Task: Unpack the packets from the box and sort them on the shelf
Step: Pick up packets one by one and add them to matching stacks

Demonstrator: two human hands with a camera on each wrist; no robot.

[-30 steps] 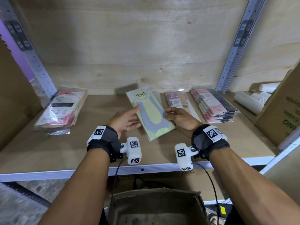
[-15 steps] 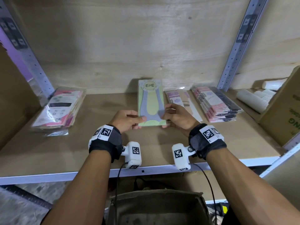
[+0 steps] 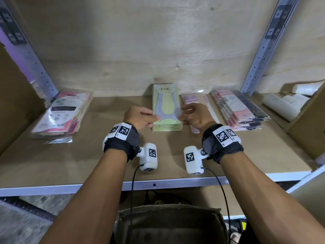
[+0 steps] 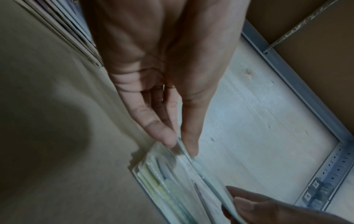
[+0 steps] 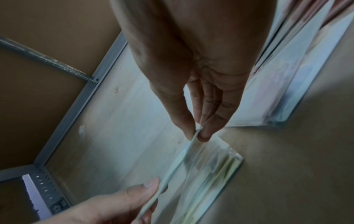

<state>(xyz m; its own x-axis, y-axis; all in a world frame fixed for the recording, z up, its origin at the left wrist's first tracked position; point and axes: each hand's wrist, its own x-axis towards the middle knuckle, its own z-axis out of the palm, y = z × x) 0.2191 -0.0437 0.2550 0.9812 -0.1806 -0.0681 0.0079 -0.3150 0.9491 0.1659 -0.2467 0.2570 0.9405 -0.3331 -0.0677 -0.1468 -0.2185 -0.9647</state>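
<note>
Both hands on one packet. Left hand [image 3: 140, 118] pinches the near-left edge of the green packet [image 3: 166, 104], thumb on top and fingers under; right hand [image 3: 193, 115] pinches the near-right edge the same way. The wrist views confirm it: thumb and fingertip closed on the thin plastic edge at each side.

Packet is held flat, long axis pointing to the back wall, directly over the green stack [image 3: 167, 126] lying mid-shelf. Near end is lifted slightly off the stack; far end looks close to or resting on it, can't tell for sure. The two-sided pinch probably serves to square the floppy packet to the pile so the edges line up before letting go.

Sorting logic is visible. Like goes with like:
- green ones in the middle of the shelf [image 3: 88, 155]
- pale pink packets [image 3: 193, 101] just beside, to the right
- pink and black stack [image 3: 237, 110] further right
- another pink stack [image 3: 63, 113] well apart on the left

Gaps between piles keep the types separate.

Box [image 3: 168, 224] sits below the shelf edge, open; contents too dark to read, so the remaining count is unknown.

Step in hand, by my judgement: lower and release onto the matching pile. Risk: the slick wrap slides and skews the stack.
</note>
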